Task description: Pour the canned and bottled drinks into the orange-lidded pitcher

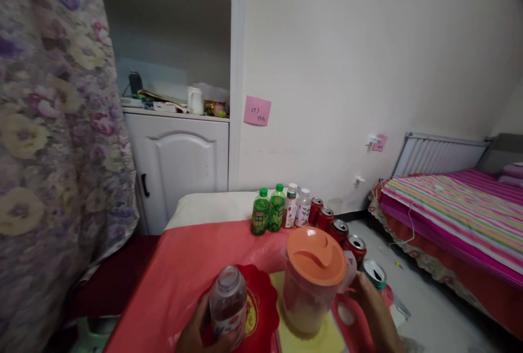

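Note:
My left hand (206,331) is wrapped round a clear bottle (229,301) with an open, uncapped mouth and a label low on its side. The bottle is tilted slightly, over a red scalloped tray (267,326) with a yellow design. To its right, a translucent pitcher (300,309) with an orange lid (312,255) is over a yellow mat (294,336). Something pale shows in the pitcher's lower part. My right hand (370,298) is closed at the pitcher's handle, its fingertips partly hidden.
Behind the pitcher stand two green bottles (268,211), two white-capped bottles (296,208) and several red cans (327,219). A green can (373,274) is near my right hand. Red cloth (180,266) covers the table. A bed (445,200) lies right, a floral curtain (61,124) left.

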`<state>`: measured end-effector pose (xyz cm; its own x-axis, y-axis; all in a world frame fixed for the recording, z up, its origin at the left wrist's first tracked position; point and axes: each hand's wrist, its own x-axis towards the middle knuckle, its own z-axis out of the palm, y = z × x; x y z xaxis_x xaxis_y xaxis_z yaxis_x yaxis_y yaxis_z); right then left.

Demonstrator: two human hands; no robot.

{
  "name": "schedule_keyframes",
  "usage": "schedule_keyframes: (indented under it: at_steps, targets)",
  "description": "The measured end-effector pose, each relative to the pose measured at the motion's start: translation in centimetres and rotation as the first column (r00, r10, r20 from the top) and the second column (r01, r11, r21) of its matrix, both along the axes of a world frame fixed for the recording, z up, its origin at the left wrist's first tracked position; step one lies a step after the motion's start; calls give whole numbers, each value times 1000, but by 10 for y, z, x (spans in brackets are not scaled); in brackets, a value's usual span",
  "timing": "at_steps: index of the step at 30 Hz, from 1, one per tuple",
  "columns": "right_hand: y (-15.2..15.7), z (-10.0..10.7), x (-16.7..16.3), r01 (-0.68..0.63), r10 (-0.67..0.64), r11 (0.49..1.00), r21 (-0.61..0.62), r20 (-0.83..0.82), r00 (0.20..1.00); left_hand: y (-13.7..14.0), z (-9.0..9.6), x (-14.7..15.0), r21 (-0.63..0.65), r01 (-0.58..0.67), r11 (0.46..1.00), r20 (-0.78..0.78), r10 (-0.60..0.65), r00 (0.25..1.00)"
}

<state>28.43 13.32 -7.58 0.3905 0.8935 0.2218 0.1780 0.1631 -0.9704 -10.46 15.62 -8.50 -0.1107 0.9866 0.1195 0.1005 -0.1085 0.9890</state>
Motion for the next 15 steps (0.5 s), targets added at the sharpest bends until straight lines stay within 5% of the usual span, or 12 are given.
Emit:
schedule_keyframes:
  at_steps: [3, 7, 11, 15]
  targets:
    - [-11, -26, 18, 115, -93, 984, -133, 161, 983, -2, 3, 5, 8, -44, 999, 21, 43, 999]
    - [-16, -57, 28, 89, -30, 986, -138, 381, 924, -5, 9, 13, 10, -45, 999, 52, 44, 998]
    - [-12, -72, 27, 67, 88, 961, -267, 530, 843, -8, 20, 14, 7, 23, 1000, 98, -23, 995]
    - [-11, -79, 30, 61, 105, 961, -271, 555, 825, -13, 30, 11, -22, 102, 994, 82, -100, 992]
